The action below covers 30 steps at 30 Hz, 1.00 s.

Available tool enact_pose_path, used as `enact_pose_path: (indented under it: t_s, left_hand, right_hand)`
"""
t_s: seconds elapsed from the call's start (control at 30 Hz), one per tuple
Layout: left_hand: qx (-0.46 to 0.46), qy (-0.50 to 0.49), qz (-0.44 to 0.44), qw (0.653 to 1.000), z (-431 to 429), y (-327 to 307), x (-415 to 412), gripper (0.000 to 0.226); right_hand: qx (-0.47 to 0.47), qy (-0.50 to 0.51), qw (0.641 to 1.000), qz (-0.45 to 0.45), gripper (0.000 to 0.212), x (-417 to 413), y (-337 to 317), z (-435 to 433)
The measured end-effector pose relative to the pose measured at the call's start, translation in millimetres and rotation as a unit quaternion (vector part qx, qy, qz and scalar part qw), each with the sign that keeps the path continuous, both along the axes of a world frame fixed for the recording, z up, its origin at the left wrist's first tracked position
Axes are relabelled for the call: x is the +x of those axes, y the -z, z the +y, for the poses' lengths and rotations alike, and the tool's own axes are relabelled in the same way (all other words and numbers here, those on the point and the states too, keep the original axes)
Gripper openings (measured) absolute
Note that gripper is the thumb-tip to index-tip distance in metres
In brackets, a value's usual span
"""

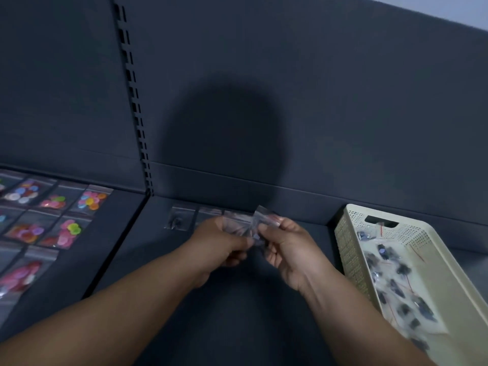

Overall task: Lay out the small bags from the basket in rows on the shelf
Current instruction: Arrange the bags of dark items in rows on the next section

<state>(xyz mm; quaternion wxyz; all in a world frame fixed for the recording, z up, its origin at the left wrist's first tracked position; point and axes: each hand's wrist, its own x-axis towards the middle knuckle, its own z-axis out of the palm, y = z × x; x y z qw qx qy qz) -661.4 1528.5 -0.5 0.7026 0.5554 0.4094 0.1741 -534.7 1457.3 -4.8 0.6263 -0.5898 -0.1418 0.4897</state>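
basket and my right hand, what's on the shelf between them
Nothing: the head view shows only bare shelf between the right hand and the basket.

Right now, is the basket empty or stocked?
Stocked: small bags of dark parts cover the floor of the basket. Left hand and right hand grip clear bags outside it.

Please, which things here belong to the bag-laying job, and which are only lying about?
Job: basket; its small bags; clear bags pinched by left hand and right hand; laid bag on shelf.
Lying about: packets of colourful discs; slotted upright.
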Motion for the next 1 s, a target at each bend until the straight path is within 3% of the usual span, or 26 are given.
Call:
enact_pose_path:
  t_s: [0.23,0.3,0.33,0.4,0.47,0.57,0.67,1.0]
  left_hand:
    - [-0.029,-0.055,0.018,0.998,3,-1,-2,0.015]
    - [-0.046,-0.064,0.019,0.997,5,-4,-2,0.014]
    - [-0.052,-0.066,0.017,0.996,5,-5,-3,0.013]
    - [-0.060,-0.069,0.013,0.996,6,-6,-4,0.013]
    - [-0.061,-0.075,0.015,0.995,6,-5,-4,0.017]
    - [-0.046,-0.075,0.022,0.996,6,-2,-5,0.020]
    - [-0.037,-0.074,0.028,0.996,8,0,-6,0.017]
    - [-0.042,-0.092,0.011,0.995,18,-1,-10,0.013]
  right_hand:
    - [-0.095,0.066,0.983,-0.142,0.021,30,16,7]
    - [-0.109,0.053,0.973,-0.196,0.034,33,21,11]
    - [-0.141,0.032,0.953,-0.265,0.047,35,25,12]
    - [-0.200,-0.007,0.881,-0.428,0.059,35,32,6]
    - [-0.178,-0.024,0.814,-0.553,0.043,32,37,-4]
    - [-0.138,-0.104,0.732,-0.660,0.020,25,47,-13]
    - [-0.132,-0.155,0.684,-0.700,0.027,23,57,-12]
    - [-0.109,-0.210,0.654,-0.718,0.043,27,58,-18]
